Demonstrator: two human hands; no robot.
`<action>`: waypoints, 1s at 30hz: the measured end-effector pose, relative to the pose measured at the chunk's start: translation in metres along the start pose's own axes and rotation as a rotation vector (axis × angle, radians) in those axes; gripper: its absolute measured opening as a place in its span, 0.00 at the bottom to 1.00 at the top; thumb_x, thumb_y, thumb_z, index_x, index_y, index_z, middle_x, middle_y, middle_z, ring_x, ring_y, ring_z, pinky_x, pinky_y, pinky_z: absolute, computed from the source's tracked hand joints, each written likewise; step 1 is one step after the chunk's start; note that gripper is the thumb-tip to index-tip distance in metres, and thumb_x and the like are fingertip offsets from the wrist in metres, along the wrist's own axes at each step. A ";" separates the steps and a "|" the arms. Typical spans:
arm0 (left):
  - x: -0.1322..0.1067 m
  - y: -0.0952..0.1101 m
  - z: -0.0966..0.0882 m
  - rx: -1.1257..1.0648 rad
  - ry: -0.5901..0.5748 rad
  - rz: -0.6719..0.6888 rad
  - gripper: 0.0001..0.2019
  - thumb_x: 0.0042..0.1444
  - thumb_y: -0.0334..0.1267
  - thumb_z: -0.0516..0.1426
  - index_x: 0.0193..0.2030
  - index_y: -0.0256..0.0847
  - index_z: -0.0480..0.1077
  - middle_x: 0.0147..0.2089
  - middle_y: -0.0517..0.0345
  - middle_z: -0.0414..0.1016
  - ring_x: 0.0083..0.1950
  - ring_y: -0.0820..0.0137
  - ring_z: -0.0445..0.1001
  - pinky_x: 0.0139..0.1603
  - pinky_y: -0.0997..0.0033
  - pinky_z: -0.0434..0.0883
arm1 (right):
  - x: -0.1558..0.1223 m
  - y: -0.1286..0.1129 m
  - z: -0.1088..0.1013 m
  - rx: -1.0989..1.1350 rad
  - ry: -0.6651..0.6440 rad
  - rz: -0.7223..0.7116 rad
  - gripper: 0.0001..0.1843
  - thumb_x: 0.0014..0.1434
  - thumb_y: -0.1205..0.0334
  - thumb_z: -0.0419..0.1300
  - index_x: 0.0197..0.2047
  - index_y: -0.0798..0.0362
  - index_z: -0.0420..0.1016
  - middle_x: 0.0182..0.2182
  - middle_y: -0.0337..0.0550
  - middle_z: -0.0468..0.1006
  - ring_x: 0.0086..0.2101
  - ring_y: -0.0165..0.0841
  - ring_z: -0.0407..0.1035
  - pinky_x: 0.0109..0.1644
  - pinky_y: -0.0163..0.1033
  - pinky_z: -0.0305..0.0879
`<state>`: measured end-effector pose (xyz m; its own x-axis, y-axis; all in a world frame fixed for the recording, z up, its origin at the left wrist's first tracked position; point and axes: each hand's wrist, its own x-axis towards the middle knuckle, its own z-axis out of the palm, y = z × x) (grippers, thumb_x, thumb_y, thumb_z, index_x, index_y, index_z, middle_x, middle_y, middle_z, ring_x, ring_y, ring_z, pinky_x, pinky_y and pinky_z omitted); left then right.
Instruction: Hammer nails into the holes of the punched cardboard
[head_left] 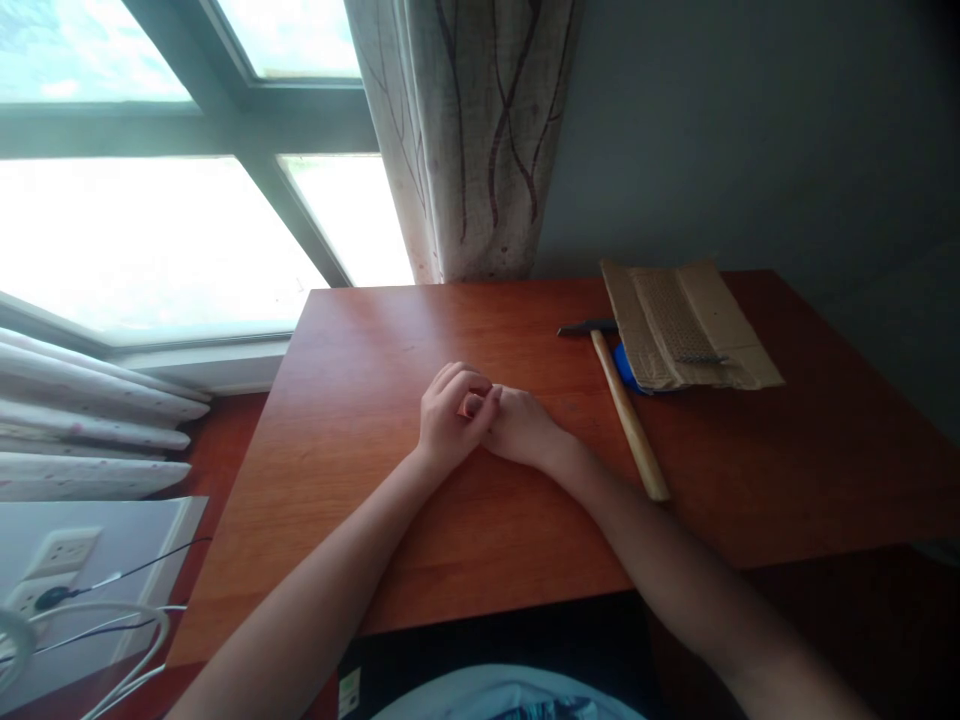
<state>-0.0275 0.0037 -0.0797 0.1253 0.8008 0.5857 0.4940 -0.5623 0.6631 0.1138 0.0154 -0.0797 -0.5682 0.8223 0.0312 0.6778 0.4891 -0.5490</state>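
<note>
My left hand (448, 418) and my right hand (521, 428) are clasped together above the middle of a reddish-brown wooden table (352, 400). The fingers of my left hand are curled over the front of my right hand, closed on it. Most of my right fingers are hidden there, so their pose is unclear. No tool shows in either hand. To the right of my hands lies a hammer (628, 415), its dark head away from me and its wooden handle pointing toward me.
A torn piece of cardboard (739, 345) lies at the back right, with dark metal pieces (699, 358) on it. A blue object (624, 368) pokes out from under it. Behind stand a curtain (480, 140) and window; at lower left are a wall socket (64, 550) and cables (142, 650).
</note>
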 end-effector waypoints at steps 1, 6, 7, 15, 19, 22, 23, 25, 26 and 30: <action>0.000 -0.001 0.000 -0.013 0.030 -0.048 0.10 0.66 0.41 0.57 0.33 0.42 0.68 0.32 0.57 0.72 0.37 0.68 0.71 0.42 0.66 0.71 | -0.003 -0.001 -0.007 0.006 -0.004 -0.015 0.11 0.66 0.64 0.57 0.45 0.52 0.81 0.43 0.50 0.85 0.43 0.41 0.78 0.44 0.41 0.69; -0.003 -0.010 0.004 -0.190 -0.054 -0.281 0.07 0.67 0.42 0.57 0.42 0.41 0.72 0.38 0.55 0.77 0.39 0.69 0.75 0.40 0.69 0.72 | -0.043 -0.008 -0.054 0.181 0.241 -0.070 0.10 0.69 0.62 0.57 0.42 0.50 0.81 0.40 0.46 0.84 0.39 0.37 0.78 0.44 0.41 0.70; -0.004 -0.009 0.006 -0.217 -0.070 -0.310 0.08 0.66 0.42 0.57 0.44 0.41 0.73 0.39 0.54 0.78 0.40 0.69 0.76 0.40 0.70 0.73 | -0.056 -0.006 -0.065 0.213 0.338 -0.034 0.10 0.69 0.60 0.57 0.41 0.49 0.81 0.39 0.45 0.84 0.38 0.36 0.78 0.41 0.40 0.71; 0.020 0.023 0.043 -0.414 -0.281 -0.345 0.10 0.64 0.40 0.59 0.48 0.39 0.73 0.51 0.48 0.80 0.38 0.70 0.77 0.37 0.72 0.74 | -0.147 0.121 -0.169 0.115 1.382 0.329 0.08 0.59 0.58 0.67 0.41 0.50 0.84 0.36 0.55 0.84 0.28 0.34 0.75 0.32 0.45 0.66; 0.044 0.039 0.094 -0.552 -0.345 -0.436 0.16 0.66 0.44 0.58 0.56 0.40 0.70 0.58 0.47 0.78 0.36 0.71 0.78 0.36 0.70 0.75 | -0.164 0.184 -0.183 0.574 1.155 0.557 0.08 0.61 0.62 0.61 0.35 0.50 0.83 0.48 0.64 0.83 0.41 0.41 0.80 0.37 0.49 0.68; 0.054 0.049 0.132 -0.654 -0.388 -0.560 0.20 0.66 0.50 0.57 0.59 0.41 0.68 0.63 0.45 0.74 0.34 0.72 0.79 0.35 0.70 0.76 | -0.170 0.196 -0.174 0.860 0.979 0.624 0.19 0.66 0.59 0.52 0.35 0.51 0.84 0.49 0.69 0.81 0.42 0.45 0.80 0.34 0.52 0.66; 0.056 0.052 0.142 -0.691 -0.405 -0.600 0.21 0.66 0.52 0.57 0.59 0.41 0.68 0.63 0.45 0.74 0.33 0.72 0.79 0.34 0.70 0.75 | -0.170 0.195 -0.170 0.915 0.967 0.645 0.20 0.66 0.58 0.51 0.35 0.51 0.85 0.47 0.69 0.81 0.41 0.45 0.79 0.33 0.52 0.66; 0.059 0.057 0.159 -0.777 -0.437 -0.667 0.24 0.66 0.54 0.56 0.61 0.41 0.66 0.60 0.44 0.75 0.31 0.72 0.79 0.31 0.71 0.74 | -0.168 0.192 -0.163 0.945 0.967 0.678 0.20 0.65 0.59 0.51 0.34 0.50 0.85 0.44 0.69 0.82 0.38 0.45 0.79 0.33 0.52 0.65; 0.060 0.059 0.165 -0.817 -0.453 -0.690 0.25 0.66 0.55 0.55 0.61 0.41 0.65 0.59 0.43 0.75 0.31 0.72 0.78 0.30 0.71 0.74 | -0.165 0.190 -0.160 0.934 0.962 0.686 0.20 0.65 0.59 0.51 0.33 0.50 0.85 0.44 0.69 0.82 0.37 0.45 0.79 0.33 0.52 0.65; 0.064 0.066 0.182 -0.873 -0.470 -0.718 0.22 0.66 0.52 0.57 0.60 0.41 0.66 0.56 0.43 0.76 0.38 0.66 0.80 0.35 0.66 0.78 | -0.154 0.182 -0.153 0.894 0.894 0.668 0.22 0.66 0.60 0.48 0.36 0.54 0.84 0.50 0.71 0.80 0.43 0.46 0.79 0.35 0.51 0.68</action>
<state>0.1695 0.0556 -0.0836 0.4499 0.8808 -0.1476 -0.1411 0.2333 0.9621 0.3963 0.0223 -0.0565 0.4424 0.8893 -0.1160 -0.0111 -0.1239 -0.9922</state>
